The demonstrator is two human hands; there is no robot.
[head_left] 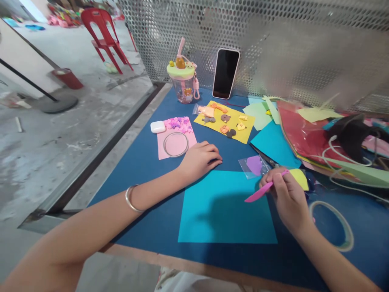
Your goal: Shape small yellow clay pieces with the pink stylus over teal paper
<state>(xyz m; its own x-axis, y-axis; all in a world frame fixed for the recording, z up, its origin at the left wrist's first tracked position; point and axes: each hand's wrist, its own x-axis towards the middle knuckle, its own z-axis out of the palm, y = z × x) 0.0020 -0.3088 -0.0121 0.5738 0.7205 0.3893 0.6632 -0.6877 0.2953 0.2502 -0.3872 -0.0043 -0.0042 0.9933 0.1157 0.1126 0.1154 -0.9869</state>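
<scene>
My left hand (pixel 201 159) rests palm down on the blue table mat, fingers curled, touching the upper left corner of a turquoise paper sheet (pixel 226 207). It holds nothing. My right hand (pixel 287 194) is at the sheet's upper right corner, gripping a pink stick-like tool (pixel 263 192) that points down and left over the paper. A small yellow paper piece (pixel 300 178) lies right behind those fingers. A clear bag with a purple piece (pixel 254 165) lies just above the sheet.
A pink sheet with a ring and purple bits (pixel 175 138), white earbud case (pixel 157 127), yellow sheet with small figures (pixel 226 121), decorated cup (pixel 183 81) and phone (pixel 225 73) stand behind. Coloured papers and cables (pixel 328 142) pile at right. A tape ring (pixel 332 225) lies near right.
</scene>
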